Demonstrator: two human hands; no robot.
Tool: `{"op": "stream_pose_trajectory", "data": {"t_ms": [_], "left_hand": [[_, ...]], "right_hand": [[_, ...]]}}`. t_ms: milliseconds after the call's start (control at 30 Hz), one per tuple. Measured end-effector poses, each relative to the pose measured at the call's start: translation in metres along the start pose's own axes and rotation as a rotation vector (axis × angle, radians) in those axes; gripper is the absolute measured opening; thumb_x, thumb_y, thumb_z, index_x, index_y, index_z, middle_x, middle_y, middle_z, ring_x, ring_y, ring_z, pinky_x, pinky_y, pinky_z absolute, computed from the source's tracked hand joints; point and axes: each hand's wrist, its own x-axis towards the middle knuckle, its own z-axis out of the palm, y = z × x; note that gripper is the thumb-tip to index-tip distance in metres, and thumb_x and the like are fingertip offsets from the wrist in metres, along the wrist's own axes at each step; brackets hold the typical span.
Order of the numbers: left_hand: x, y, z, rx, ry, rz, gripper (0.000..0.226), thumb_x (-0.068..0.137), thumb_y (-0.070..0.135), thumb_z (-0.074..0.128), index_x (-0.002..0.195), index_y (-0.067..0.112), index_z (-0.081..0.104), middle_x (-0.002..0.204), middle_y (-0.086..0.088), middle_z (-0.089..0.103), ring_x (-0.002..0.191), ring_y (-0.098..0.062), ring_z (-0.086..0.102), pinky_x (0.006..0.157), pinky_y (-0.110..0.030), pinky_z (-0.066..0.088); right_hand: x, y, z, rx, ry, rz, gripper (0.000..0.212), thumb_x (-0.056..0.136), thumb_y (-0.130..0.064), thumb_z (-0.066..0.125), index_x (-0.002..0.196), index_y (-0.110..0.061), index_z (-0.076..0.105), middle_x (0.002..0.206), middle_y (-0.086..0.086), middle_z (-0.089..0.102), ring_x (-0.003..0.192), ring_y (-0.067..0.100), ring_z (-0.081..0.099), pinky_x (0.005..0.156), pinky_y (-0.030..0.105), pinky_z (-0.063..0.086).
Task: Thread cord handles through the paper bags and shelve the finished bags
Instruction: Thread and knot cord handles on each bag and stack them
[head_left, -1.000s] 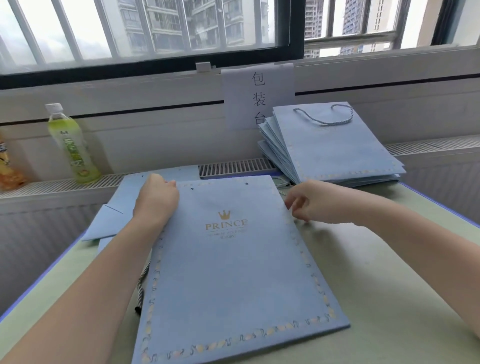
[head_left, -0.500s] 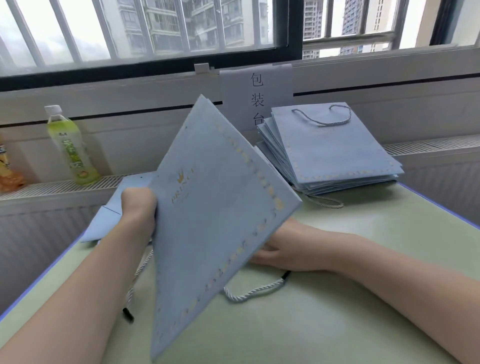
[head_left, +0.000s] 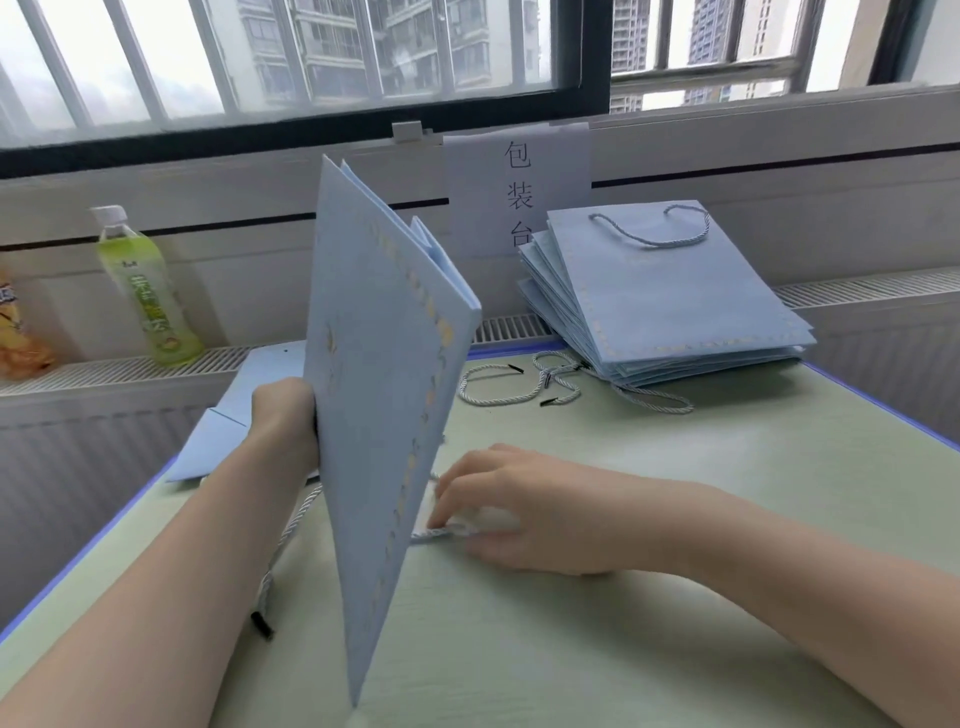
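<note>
The paper bag (head_left: 384, 415) stands on edge near the table's middle, my left hand (head_left: 283, 415) clamped on its left edge. My right hand (head_left: 519, 506) pinches a cord (head_left: 441, 531) just right of it. If the bag tips, I judge it drags that cord. Farther right lie loose cords (head_left: 519, 382) and the finished stack (head_left: 670, 296).
</note>
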Motion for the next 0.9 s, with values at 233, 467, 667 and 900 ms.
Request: {"op": "stream_pose_trajectory", "data": {"t_ms": [233, 467, 667, 900], "left_hand": [[0.01, -0.005, 0.006, -0.076, 0.033, -0.025, 0.035, 0.089, -0.002, 0.034, 0.062, 0.019, 0.026, 0.062, -0.006, 0.028, 0.054, -0.019, 0.027, 0.051, -0.027, 0.019], [0.002, -0.008, 0.018, 0.19, -0.007, 0.314, 0.035, 0.097, 0.009, 0.035, 0.064, 0.017, 0.027, 0.063, -0.004, 0.023, 0.058, -0.015, 0.019, 0.054, -0.029, 0.015], [-0.01, -0.008, 0.026, 0.527, -0.127, 0.486, 0.032, 0.097, 0.036, 0.047, 0.087, 0.005, 0.049, 0.076, -0.011, 0.049, 0.066, -0.023, 0.046, 0.057, -0.031, 0.033], [-0.033, -0.011, 0.04, 0.844, -0.215, 0.631, 0.033, 0.095, 0.035, 0.05, 0.073, 0.01, 0.053, 0.071, -0.001, 0.055, 0.074, -0.024, 0.052, 0.06, -0.03, 0.034]], "right_hand": [[-0.005, 0.051, -0.027, -0.247, 0.086, 0.364, 0.019, 0.096, -0.02, 0.042, 0.098, -0.006, 0.056, 0.104, 0.003, 0.051, 0.098, 0.021, 0.05, 0.079, 0.028, 0.038], [-0.014, 0.054, -0.069, 0.682, 0.802, 0.495, 0.036, 0.101, -0.019, 0.04, 0.068, -0.011, 0.049, 0.054, 0.0, 0.041, 0.044, 0.012, 0.036, 0.039, 0.013, 0.03], [-0.021, 0.045, -0.095, 0.766, 1.18, 0.249, 0.032, 0.102, -0.02, 0.04, 0.076, -0.015, 0.058, 0.055, -0.008, 0.051, 0.048, 0.008, 0.043, 0.044, 0.018, 0.034], [-0.017, 0.031, -0.082, 0.457, 0.935, 0.171, 0.024, 0.096, -0.022, 0.052, 0.078, -0.025, 0.068, 0.088, -0.014, 0.058, 0.08, -0.006, 0.053, 0.079, 0.011, 0.04]]}}
